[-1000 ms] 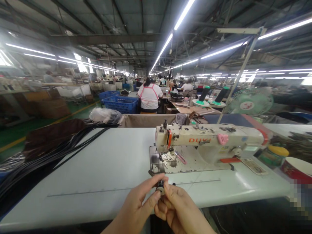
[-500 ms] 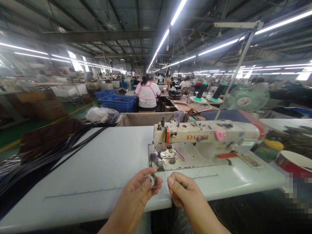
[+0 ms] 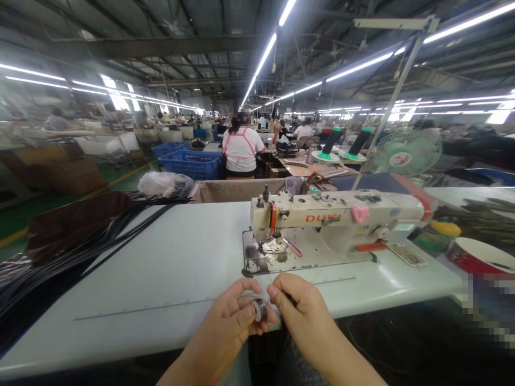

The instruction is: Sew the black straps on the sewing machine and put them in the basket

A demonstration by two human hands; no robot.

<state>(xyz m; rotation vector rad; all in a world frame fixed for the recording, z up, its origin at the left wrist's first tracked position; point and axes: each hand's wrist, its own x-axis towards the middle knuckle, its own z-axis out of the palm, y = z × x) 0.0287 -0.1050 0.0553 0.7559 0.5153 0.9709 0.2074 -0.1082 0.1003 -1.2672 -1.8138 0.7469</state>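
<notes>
Bobbin (image 3: 260, 310) in the grip of left hand (image 3: 232, 315), right hand (image 3: 301, 305) pinched closed nearby.

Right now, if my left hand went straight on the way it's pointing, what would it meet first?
Probably your right hand, close by on that line, though this one view leaves the depth between them unclear.

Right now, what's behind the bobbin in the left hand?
Fingers of the left hand show behind the bobbin, with pale tabletop beyond. Hidden: the bobbin's far face and the parts of those fingers it covers.
</notes>
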